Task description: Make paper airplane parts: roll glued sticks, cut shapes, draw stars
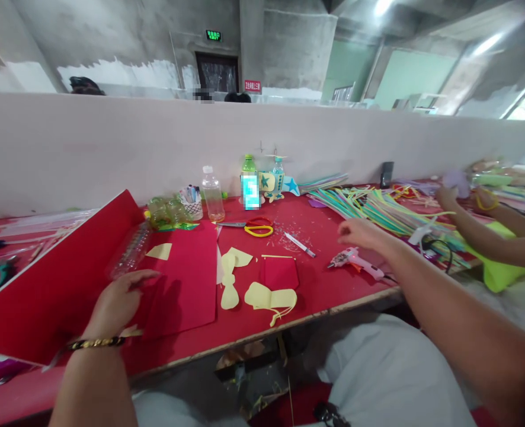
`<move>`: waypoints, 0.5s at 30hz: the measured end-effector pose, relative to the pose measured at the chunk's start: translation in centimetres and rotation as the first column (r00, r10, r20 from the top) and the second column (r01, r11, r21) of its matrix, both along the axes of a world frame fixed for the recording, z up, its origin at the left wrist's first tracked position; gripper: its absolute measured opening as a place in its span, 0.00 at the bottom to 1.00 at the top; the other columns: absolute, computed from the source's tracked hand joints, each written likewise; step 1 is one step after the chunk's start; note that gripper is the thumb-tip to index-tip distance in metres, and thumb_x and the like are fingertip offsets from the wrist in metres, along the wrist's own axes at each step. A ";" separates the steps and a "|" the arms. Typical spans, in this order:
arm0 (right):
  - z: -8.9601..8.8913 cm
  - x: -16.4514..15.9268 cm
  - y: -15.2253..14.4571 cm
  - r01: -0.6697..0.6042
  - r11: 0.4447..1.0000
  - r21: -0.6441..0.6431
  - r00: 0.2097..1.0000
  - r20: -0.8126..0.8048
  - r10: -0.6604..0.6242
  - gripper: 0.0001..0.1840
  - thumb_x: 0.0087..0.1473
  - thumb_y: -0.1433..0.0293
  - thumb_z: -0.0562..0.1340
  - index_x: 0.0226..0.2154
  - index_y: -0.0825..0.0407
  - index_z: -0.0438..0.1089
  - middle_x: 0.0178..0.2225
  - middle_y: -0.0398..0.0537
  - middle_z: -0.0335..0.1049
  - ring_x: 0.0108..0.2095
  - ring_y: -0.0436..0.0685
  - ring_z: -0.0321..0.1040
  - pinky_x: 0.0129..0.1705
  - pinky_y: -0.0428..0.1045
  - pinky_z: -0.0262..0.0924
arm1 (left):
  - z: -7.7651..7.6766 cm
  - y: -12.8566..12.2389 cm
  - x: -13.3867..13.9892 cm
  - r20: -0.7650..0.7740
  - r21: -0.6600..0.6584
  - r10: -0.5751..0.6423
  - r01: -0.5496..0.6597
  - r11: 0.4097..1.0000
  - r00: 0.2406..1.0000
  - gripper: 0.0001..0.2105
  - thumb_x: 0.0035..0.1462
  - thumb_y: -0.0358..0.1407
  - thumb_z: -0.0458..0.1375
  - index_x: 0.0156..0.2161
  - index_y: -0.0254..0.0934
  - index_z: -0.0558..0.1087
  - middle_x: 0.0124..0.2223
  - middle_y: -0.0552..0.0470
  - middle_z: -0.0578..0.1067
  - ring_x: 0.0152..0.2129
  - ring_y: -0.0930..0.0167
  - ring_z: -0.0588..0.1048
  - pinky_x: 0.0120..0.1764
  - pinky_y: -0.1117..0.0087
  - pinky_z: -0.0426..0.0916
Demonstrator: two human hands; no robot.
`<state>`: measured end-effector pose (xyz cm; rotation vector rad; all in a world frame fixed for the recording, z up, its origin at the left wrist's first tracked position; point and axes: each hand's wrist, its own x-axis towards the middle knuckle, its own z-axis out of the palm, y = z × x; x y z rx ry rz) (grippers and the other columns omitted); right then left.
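My left hand [118, 302], with a beaded bracelet at the wrist, hovers at the left edge of a flat red sheet [186, 284]. Its index finger points right and nothing shows in its grasp. Behind it leans a large red board [62, 279]. Above the table on the right, my right hand [362, 233] has loosely bent fingers and holds nothing visible. Just below it lies a pink glue gun [355, 261]. Pale yellow cut-outs [229, 281] and a small red piece [280, 273] rest in the middle, near a white pen [298, 244].
Scissors [258, 226] with yellow and red handles lie behind the cut-outs. A clear bottle [213, 196] and a pen basket [192, 204] stand at the back. Coloured strips [378, 210] are heaped on the right, near another person's arm [480, 237]. Pliers [5, 273] lie far left.
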<state>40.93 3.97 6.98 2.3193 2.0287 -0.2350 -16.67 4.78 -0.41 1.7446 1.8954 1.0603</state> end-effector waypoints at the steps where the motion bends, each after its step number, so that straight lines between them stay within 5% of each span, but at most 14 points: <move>1: -0.4 1.5 -1.4 0.020 1.000 -0.011 1.000 0.018 -0.020 0.15 0.59 0.63 0.59 0.45 0.54 0.68 0.45 0.50 0.69 0.42 0.56 0.69 0.43 0.56 0.66 | 0.0 0.1 -0.3 -0.090 -0.039 -0.006 0.003 0.999 0.996 0.21 0.37 0.22 0.52 0.35 0.44 0.78 0.36 0.60 0.80 0.36 0.67 0.75 0.38 0.73 0.66; 5: -3.9 5.1 -6.0 0.096 0.995 0.002 0.995 0.036 -0.096 0.18 0.40 0.60 0.69 0.33 0.53 0.74 0.32 0.51 0.75 0.32 0.58 0.71 0.31 0.48 0.59 | 0.9 -0.2 0.1 -0.293 -0.053 0.062 -0.081 0.995 0.954 0.18 0.47 0.26 0.52 0.40 0.47 0.76 0.44 0.62 0.77 0.40 0.66 0.74 0.40 0.72 0.64; 10: -8.0 5.8 -7.0 0.095 0.988 0.124 0.994 0.038 -0.100 0.09 0.48 0.63 0.62 0.32 0.50 0.73 0.28 0.50 0.76 0.31 0.60 0.73 0.28 0.47 0.54 | 2.8 -1.4 2.7 -0.311 0.103 0.150 -0.124 0.987 0.938 0.15 0.52 0.29 0.52 0.42 0.46 0.76 0.44 0.61 0.77 0.41 0.67 0.73 0.39 0.74 0.63; 13: -8.8 5.8 -5.9 0.105 0.970 0.219 0.990 0.065 -0.122 0.10 0.52 0.64 0.60 0.32 0.52 0.74 0.29 0.56 0.76 0.31 0.62 0.73 0.28 0.50 0.54 | 3.9 -2.5 4.9 -0.262 0.183 0.176 -0.130 0.974 0.949 0.12 0.53 0.30 0.53 0.39 0.44 0.77 0.39 0.60 0.78 0.32 0.70 0.73 0.34 0.75 0.63; 15: -8.7 5.7 -5.2 0.107 0.956 0.275 0.987 0.086 -0.135 0.14 0.54 0.63 0.58 0.33 0.56 0.74 0.30 0.62 0.75 0.30 0.63 0.73 0.27 0.51 0.54 | 4.4 -3.5 7.1 -0.233 0.240 0.066 -0.008 0.971 0.970 0.12 0.54 0.30 0.52 0.38 0.42 0.77 0.38 0.58 0.78 0.31 0.71 0.74 0.33 0.75 0.65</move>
